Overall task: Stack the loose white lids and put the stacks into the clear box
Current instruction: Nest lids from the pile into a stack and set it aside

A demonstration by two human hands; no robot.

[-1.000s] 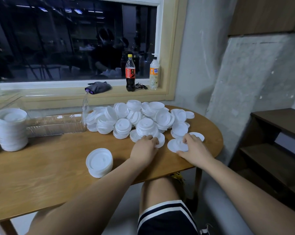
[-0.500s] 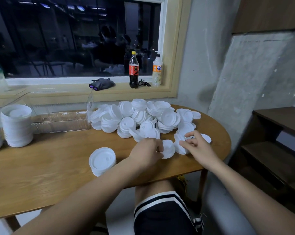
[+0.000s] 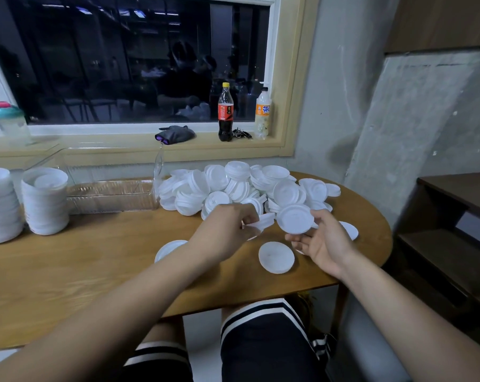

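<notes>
A heap of loose white lids point(image 3: 241, 188) covers the far right part of the wooden table point(image 3: 76, 271). My left hand point(image 3: 228, 227) pinches a white lid point(image 3: 262, 221) edge-on above the table. My right hand point(image 3: 324, 244), palm up, holds another white lid point(image 3: 294, 219) tilted toward me. A single lid point(image 3: 276, 257) lies flat below the hands. A short stack of lids point(image 3: 167, 249) shows partly behind my left forearm. The clear box point(image 3: 109, 194) stands at the back left, beside the heap.
Two tall lid stacks point(image 3: 44, 199) stand at the table's left end. On the window sill are a cola bottle point(image 3: 225, 111), an orange-label bottle point(image 3: 262, 114), a dark cloth point(image 3: 175, 133) and a teal-lidded cup point(image 3: 11, 122). Dark wooden steps point(image 3: 454, 216) lie to the right.
Both hands lifted off the table, each taking up a lid from the near edge of the heap. One lid now lies flat alone below them.
</notes>
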